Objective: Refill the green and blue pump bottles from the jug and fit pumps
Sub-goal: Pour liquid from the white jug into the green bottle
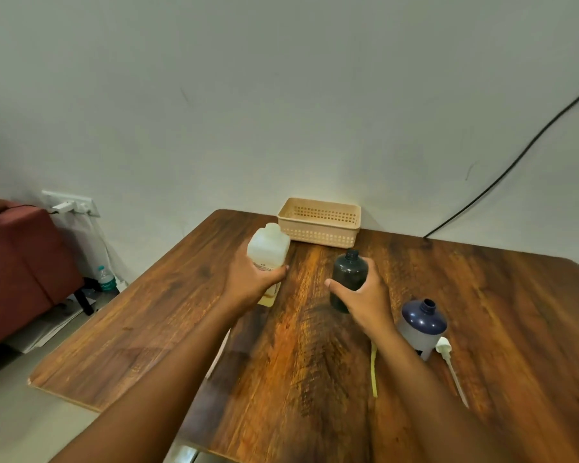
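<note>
A translucent white jug (268,246) stands upright at the back middle of the wooden table (482,295), and my left hand (251,282) grips its lower body. My right hand (365,297) is wrapped around a dark green bottle (350,272) that stands upright with its neck uncapped. To the right stands the blue bottle (422,324), also uncapped, with a white label band. A white pump (450,362) with a long tube lies on the table beside it. A yellowish tube (374,372), partly hidden by my right forearm, lies in front.
A beige perforated basket (320,222) sits against the wall behind the jug. A black cable (515,162) runs down the wall at the right. Left of the table are a red sofa (20,262), a wall socket and a water bottle (106,279) on the floor.
</note>
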